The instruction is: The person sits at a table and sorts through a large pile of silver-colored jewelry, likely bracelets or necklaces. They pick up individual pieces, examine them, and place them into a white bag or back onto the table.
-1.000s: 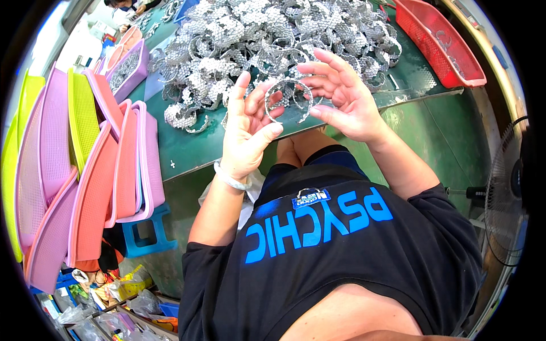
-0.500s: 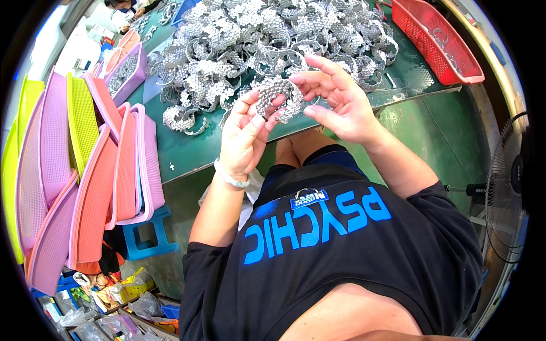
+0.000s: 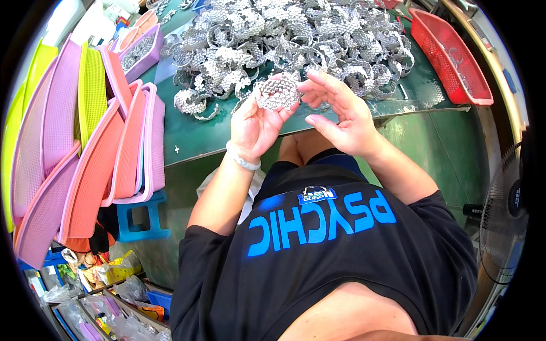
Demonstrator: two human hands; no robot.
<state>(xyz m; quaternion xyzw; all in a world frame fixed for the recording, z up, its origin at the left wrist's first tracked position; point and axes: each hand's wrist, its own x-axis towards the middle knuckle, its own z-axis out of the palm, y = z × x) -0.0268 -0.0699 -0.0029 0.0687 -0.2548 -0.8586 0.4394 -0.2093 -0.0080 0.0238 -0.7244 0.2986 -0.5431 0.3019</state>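
Pink trays stacked off the desk's left edge. My left hand pinches a perforated metal strip over the desk's near edge; right hand fingers open, touching it. Red basket at right edge.

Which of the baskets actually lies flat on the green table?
The red plastic mesh basket at the table's far right edge. The pink and yellow-green ones lean stacked on edge at the left, and a small purple one sits far left.
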